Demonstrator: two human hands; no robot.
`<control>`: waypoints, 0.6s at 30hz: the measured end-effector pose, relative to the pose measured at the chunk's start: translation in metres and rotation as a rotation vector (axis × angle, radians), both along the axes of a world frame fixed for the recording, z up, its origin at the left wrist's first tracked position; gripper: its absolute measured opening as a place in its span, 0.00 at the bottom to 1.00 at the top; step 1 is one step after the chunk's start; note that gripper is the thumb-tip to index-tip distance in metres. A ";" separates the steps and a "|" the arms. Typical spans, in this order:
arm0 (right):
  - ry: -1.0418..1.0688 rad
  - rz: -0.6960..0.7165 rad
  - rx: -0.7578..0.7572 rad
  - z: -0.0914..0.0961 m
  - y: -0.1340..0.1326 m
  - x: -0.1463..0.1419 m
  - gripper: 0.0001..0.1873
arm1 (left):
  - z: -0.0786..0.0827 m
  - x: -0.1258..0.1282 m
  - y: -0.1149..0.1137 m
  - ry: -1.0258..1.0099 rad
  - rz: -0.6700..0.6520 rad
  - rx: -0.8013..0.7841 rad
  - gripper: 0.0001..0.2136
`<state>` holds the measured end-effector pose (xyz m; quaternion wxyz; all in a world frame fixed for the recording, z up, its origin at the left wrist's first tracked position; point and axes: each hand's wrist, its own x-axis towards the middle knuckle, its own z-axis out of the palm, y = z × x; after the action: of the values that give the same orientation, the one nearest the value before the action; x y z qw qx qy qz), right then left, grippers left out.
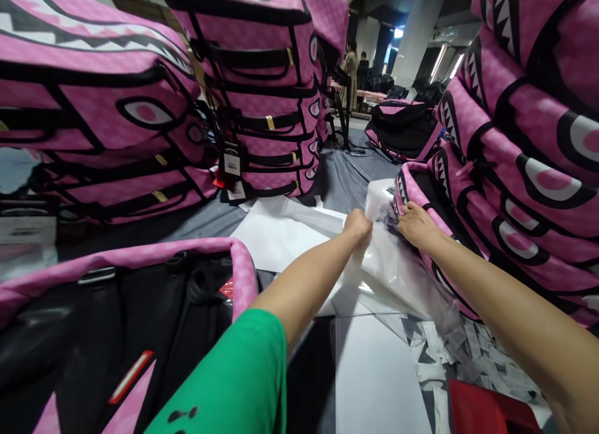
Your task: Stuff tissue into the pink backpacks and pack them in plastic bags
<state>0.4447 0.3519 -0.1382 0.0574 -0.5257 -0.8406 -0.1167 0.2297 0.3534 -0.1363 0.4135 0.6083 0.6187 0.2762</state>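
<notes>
My left hand [359, 226] is closed on the edge of a clear plastic bag [390, 268], which lies over white sheets. Just to its right, my right hand [418, 225] is closed where the plastic meets the front edge of a pink backpack [418, 190]. Its fingertips are partly hidden, so whether they pinch the plastic or the backpack does not show. A white paper sheet [281, 231] lies under and left of the left hand. Another white sheet [379, 371] is nearer to me.
Pink shark-face bags are stacked at left [116, 103], centre [266, 109] and right [528, 172]. A backpack with black straps [178, 309] lies front left. White strips [472, 353] and a red object [491, 409] are front right. People [350, 72] are far back.
</notes>
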 end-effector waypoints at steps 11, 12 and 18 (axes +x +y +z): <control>-0.230 -0.025 -0.045 0.009 0.005 0.015 0.16 | -0.035 -0.054 -0.089 -0.161 0.107 -0.058 0.05; -0.226 -0.032 -0.043 0.005 0.007 0.015 0.16 | -0.039 -0.060 -0.093 -0.171 0.124 -0.070 0.05; -0.178 -0.090 0.005 -0.011 0.006 0.002 0.13 | -0.042 -0.068 -0.103 -0.287 0.184 -0.148 0.06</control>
<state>0.4466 0.3577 -0.1493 -0.0216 -0.5502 -0.8178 -0.1676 0.1613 0.2509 -0.1781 0.5140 0.4715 0.6251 0.3505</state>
